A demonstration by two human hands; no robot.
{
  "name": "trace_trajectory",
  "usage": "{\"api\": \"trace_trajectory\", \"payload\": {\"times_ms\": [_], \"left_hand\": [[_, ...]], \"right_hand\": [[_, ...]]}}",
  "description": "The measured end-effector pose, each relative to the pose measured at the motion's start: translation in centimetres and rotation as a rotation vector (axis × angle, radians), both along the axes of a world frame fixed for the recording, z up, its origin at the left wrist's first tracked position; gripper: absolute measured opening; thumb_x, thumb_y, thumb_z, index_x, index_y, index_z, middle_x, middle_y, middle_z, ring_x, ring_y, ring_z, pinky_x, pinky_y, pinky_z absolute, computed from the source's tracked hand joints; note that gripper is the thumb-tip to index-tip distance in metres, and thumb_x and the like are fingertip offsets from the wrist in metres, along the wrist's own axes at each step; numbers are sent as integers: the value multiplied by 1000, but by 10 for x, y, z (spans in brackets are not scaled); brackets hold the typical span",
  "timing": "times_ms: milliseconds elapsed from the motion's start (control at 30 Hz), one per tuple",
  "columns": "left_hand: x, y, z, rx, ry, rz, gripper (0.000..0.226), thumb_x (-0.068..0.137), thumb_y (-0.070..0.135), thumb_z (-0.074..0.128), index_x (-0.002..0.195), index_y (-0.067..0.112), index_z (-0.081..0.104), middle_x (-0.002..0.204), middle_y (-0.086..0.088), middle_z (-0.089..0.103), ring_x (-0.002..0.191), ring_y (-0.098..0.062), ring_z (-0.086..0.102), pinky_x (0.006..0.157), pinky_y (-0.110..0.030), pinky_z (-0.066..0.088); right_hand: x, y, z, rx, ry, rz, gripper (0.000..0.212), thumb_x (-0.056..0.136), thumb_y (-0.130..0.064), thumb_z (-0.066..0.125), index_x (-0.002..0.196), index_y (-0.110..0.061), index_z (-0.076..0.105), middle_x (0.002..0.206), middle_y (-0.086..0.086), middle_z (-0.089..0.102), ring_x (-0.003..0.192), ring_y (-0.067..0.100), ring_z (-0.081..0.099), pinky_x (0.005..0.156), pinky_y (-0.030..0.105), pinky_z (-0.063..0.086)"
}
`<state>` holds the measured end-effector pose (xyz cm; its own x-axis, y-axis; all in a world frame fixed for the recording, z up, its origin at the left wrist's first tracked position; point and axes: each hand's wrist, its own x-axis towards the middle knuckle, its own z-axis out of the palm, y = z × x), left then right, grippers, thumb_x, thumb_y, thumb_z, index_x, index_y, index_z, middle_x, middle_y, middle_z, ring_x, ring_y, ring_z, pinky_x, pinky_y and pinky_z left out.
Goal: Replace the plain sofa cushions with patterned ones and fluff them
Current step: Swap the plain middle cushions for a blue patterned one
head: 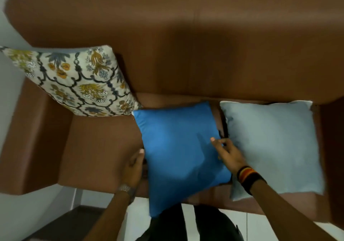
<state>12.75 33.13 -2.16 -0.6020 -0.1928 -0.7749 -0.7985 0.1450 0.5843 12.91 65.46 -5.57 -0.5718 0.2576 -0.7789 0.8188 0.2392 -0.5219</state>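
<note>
Both hands bracket the blue cushion (178, 151). The left hand (134, 166) lies flat against its left edge, fingers extended. The right hand (228, 154) curls its fingers over the right edge, though a closed pinch cannot be confirmed. The cushion lies flat on the sofa (100, 147) seat, one corner overhanging the front toward the person. It sits directly between the hands, equally near both, so a two-handed lift appears next. The pale cushion (275, 147) lies just beside the right hand; the patterned cushion (74, 80) leans at the left armrest.
</note>
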Motion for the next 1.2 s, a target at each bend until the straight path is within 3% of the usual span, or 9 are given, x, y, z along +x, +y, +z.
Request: {"api": "trace_trajectory", "payload": {"times_ms": [233, 400, 533, 633, 767, 867, 967, 1100, 1200], "left_hand": [[-16, 14, -13, -24, 75, -105, 59, 98, 51, 64, 151, 29, 53, 146, 8, 63, 135, -20, 56, 116, -44, 42], [-9, 10, -24, -137, 143, -189, 62, 103, 48, 58, 160, 32, 40, 154, 15, 48, 140, -13, 45, 114, -32, 33], [-28, -46, -2, 65, -23, -82, 44, 105, 49, 51, 142, 29, 63, 143, 1, 66, 131, -23, 61, 112, -44, 44], [-54, -62, 11, 244, -44, 49, 46, 104, -2, 47, 150, 2, 51, 139, -22, 65, 118, -36, 69, 91, -50, 62], [-99, -29, 19, 97, 64, -333, 82, 85, 20, 84, 155, 21, 40, 147, -6, 54, 124, -19, 57, 101, -38, 55], [-136, 8, 10, 0, 110, -545, 100, 61, 54, 91, 147, 35, 42, 148, 11, 39, 133, -11, 41, 104, -22, 43], [-160, 47, -3, -22, 137, -576, 99, 54, 74, 90, 131, 37, 38, 121, 21, 45, 103, 0, 51, 65, 3, 44], [-175, 41, -21, 26, 169, -130, 123, 50, 65, 95, 144, 25, 26, 135, 11, 51, 134, -22, 52, 97, -20, 48], [-192, 21, -27, 31, 85, -231, 125, 56, 57, 92, 159, 25, 28, 156, -2, 50, 144, -29, 48, 117, -48, 43]], "right_hand": [[-5, -1, -20, -110, -100, 5, 80, 99, -64, 57, 162, -19, 38, 162, 11, 50, 148, 36, 48, 122, 48, 39], [3, -16, -18, -106, -33, 18, 77, 96, -59, 65, 160, -22, 42, 154, 8, 59, 140, 34, 58, 120, 51, 44], [8, 17, 19, -199, 6, -48, 38, 110, -7, 47, 147, -2, 58, 142, 37, 59, 127, 37, 61, 114, 42, 45], [-10, 45, 47, -318, -38, -41, 50, 105, 15, 33, 142, -3, 61, 141, 24, 68, 122, 34, 72, 99, 39, 62], [-56, 42, 78, -337, 146, 99, 46, 96, -22, 71, 125, -58, 65, 127, -16, 76, 111, 7, 76, 77, 25, 65], [-91, 20, 64, -295, 152, 68, 71, 80, -48, 88, 139, -48, 49, 139, -15, 61, 118, 11, 70, 90, 47, 66], [-109, 2, 52, -253, 212, -27, 82, 58, -65, 95, 124, -46, 49, 136, -12, 64, 108, 9, 76, 79, 47, 69], [-119, -9, 45, -111, 188, -132, 103, 55, -68, 94, 137, -34, 40, 141, 0, 63, 115, 22, 72, 91, 55, 65], [-133, -11, 41, -111, 188, -138, 101, 71, -52, 93, 151, -26, 36, 135, -5, 62, 121, 27, 66, 102, 58, 58]]}}
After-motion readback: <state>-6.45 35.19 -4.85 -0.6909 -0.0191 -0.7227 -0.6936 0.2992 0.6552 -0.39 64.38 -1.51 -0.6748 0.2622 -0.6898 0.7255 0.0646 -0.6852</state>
